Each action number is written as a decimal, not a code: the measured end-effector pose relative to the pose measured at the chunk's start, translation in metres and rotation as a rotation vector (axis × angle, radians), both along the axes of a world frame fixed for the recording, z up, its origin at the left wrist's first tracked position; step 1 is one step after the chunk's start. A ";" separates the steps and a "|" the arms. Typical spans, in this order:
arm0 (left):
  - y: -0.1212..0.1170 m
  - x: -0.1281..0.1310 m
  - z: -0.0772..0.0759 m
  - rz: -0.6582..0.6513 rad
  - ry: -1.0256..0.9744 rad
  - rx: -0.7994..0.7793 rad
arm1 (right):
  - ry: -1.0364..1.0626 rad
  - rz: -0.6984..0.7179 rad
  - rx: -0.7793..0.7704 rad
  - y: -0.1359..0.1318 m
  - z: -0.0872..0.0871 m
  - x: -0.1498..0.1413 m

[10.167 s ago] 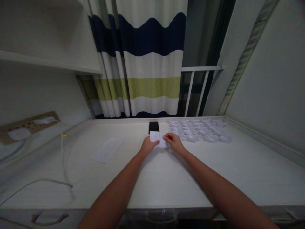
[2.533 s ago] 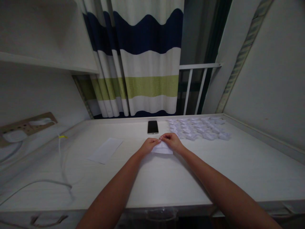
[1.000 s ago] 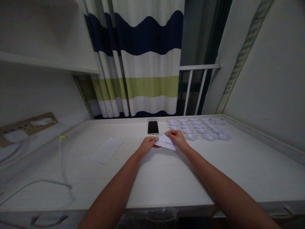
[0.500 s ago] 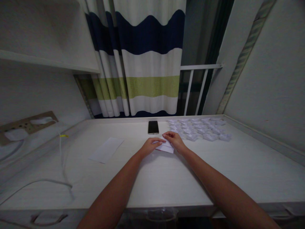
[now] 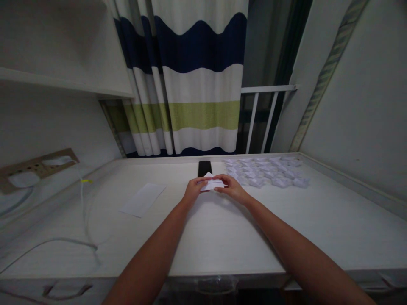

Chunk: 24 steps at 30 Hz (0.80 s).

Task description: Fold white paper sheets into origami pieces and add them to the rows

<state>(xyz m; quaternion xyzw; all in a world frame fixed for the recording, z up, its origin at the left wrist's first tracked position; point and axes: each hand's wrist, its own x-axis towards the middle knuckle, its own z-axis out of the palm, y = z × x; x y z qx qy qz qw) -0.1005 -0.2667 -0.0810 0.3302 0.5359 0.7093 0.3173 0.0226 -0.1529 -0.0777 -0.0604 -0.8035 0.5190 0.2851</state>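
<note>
A small, partly folded piece of white paper [image 5: 212, 183] is raised a little above the white desk [image 5: 222, 237]. My left hand [image 5: 192, 189] pinches its left side and my right hand [image 5: 231, 187] pinches its right side. Both hands have fingers closed on the paper. Just behind it lies a black phone [image 5: 203, 167], its near end hidden by the paper.
Several small folded white paper pieces [image 5: 267, 171] lie in rows at the back right. A flat white paper sheet [image 5: 143, 200] lies to the left. A white cable [image 5: 83, 212] runs down from a wall socket strip [image 5: 38, 167]. A striped curtain [image 5: 187, 76] hangs behind.
The folded paper lay pressed on the desk under both hands; now it is lifted off the surface and held between them, slightly farther back, over the phone's near end.
</note>
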 end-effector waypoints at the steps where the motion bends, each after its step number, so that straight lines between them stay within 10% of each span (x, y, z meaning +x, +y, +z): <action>1: 0.000 0.000 0.000 -0.003 -0.004 -0.001 | -0.009 -0.002 0.012 0.000 0.000 0.000; 24: -0.003 0.005 0.004 -0.072 0.040 -0.056 | -0.046 -0.141 0.028 0.005 -0.004 -0.005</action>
